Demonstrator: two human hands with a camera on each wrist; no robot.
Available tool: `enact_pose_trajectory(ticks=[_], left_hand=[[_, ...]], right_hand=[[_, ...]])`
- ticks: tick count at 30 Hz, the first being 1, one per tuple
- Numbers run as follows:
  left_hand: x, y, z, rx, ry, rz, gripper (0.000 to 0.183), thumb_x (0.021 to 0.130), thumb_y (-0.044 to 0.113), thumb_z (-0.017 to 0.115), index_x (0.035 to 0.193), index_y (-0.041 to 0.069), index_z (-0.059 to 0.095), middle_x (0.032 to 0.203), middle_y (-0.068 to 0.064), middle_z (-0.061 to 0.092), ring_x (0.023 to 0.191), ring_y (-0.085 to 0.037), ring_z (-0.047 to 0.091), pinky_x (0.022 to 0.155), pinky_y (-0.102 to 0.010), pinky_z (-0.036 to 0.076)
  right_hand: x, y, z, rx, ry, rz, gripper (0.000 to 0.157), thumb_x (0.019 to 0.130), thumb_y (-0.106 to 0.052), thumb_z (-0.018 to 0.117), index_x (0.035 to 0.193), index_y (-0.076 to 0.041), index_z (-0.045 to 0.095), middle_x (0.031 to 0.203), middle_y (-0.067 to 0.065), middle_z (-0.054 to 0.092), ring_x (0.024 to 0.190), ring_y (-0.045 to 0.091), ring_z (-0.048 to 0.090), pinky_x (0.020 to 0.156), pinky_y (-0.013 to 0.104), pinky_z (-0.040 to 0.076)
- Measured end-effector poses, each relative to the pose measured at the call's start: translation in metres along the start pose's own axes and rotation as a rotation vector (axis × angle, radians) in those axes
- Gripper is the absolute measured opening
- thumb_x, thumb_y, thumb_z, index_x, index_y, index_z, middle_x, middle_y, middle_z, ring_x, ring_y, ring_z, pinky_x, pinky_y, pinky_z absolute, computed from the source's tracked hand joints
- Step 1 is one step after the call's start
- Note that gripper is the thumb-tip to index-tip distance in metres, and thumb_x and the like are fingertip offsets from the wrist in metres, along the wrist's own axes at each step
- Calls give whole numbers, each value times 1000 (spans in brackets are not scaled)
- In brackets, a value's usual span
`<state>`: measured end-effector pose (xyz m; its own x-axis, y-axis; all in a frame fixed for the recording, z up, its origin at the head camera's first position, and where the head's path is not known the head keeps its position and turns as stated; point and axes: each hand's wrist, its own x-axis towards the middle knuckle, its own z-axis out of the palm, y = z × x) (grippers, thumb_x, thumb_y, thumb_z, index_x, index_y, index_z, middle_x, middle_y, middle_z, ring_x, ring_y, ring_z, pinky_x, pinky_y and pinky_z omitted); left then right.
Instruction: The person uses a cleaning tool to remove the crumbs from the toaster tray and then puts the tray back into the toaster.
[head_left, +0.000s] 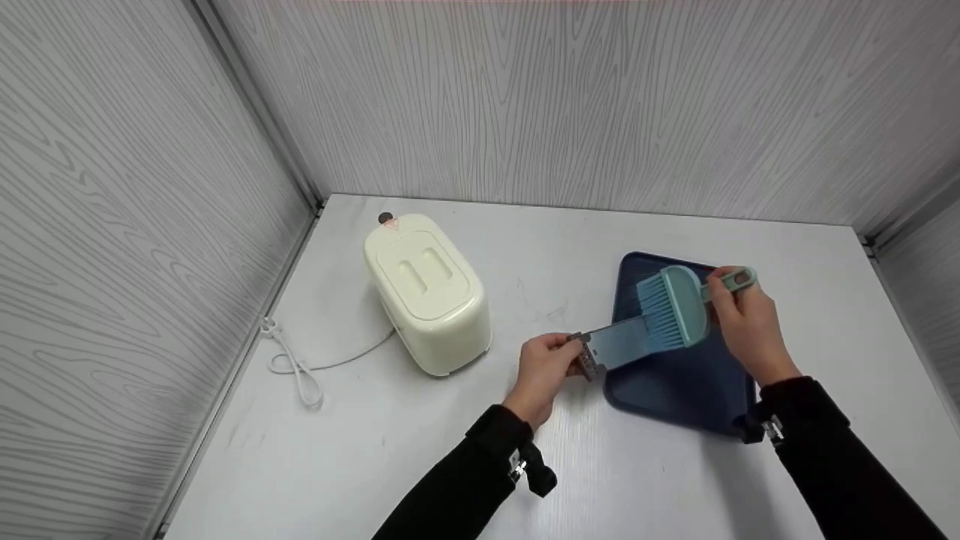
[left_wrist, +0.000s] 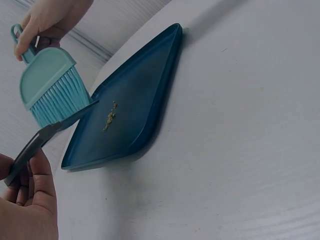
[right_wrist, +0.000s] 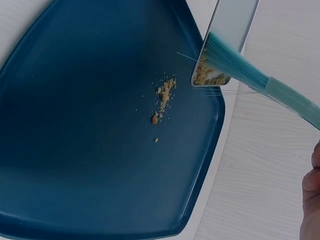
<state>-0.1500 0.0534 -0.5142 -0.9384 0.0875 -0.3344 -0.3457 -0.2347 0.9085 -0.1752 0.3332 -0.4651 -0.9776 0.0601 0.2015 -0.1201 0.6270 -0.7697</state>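
Note:
My left hand [head_left: 541,369] pinches the grey end of a narrow metal crumb tray [head_left: 616,345], held out over the left edge of a dark blue tray [head_left: 675,390]. A small teal hand brush [head_left: 685,306] is gripped by its handle in my right hand [head_left: 752,330], with its bristles on the crumb tray. In the right wrist view, brown crumbs [right_wrist: 204,75] gather at the crumb tray's far end beside the bristles. Below, a small pile of crumbs [right_wrist: 164,95] lies on the blue tray.
A cream toaster [head_left: 427,292] with a closed lid stands to the left on the white table [head_left: 420,457]. Its white cord [head_left: 300,371] lies bundled near the table's left edge. Behind the toaster is a small dark round object [head_left: 385,217]. Grey wood-patterned panels [head_left: 555,105] surround the table.

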Motion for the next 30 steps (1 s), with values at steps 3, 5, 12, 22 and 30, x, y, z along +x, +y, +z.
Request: enact_pose_trajectory(ticks=[3, 5, 12, 22, 30], left_hand=[[0, 0, 1, 7, 0, 0, 18, 94, 6, 66, 107, -4, 73, 95, -13, 73, 74, -16, 69, 72, -30, 61], [0, 0, 2, 11, 2, 2, 18, 94, 6, 66, 107, -4, 73, 95, -13, 73, 75, -16, 70, 72, -30, 61], [-1, 0, 3, 9, 3, 4, 17, 95, 6, 66, 106, -4, 73, 96, -13, 73, 76, -17, 71, 72, -30, 61], [-2, 0, 3, -8, 20, -11, 13, 94, 5, 67, 103, -1, 74, 94, -12, 72, 75, -17, 70, 71, -31, 61], [-1, -1, 3, -1, 21, -1, 14, 94, 5, 67, 103, -3, 74, 94, -13, 72, 74, -16, 69, 71, -30, 61]], right_hand=[[-1, 4, -2, -14, 7, 0, 46, 111, -43, 40, 131, -3, 51, 87, 13, 57, 71, 23, 53, 58, 22, 43], [-1, 7, -3, -22, 15, -1, 46, 111, -43, 40, 131, -3, 51, 87, 13, 56, 70, 21, 53, 58, 22, 42], [-4, 12, -5, -45, 53, -16, 44, 112, -39, 39, 131, -1, 52, 85, 16, 56, 64, 13, 47, 56, 22, 38], [-7, 16, -5, -85, 107, -43, 42, 112, -35, 40, 128, 1, 54, 80, 8, 51, 63, 12, 43, 58, 23, 34], [-9, 19, -7, -122, 164, -23, 40, 112, -32, 41, 129, 2, 54, 80, 7, 52, 66, 7, 42, 61, 21, 31]])
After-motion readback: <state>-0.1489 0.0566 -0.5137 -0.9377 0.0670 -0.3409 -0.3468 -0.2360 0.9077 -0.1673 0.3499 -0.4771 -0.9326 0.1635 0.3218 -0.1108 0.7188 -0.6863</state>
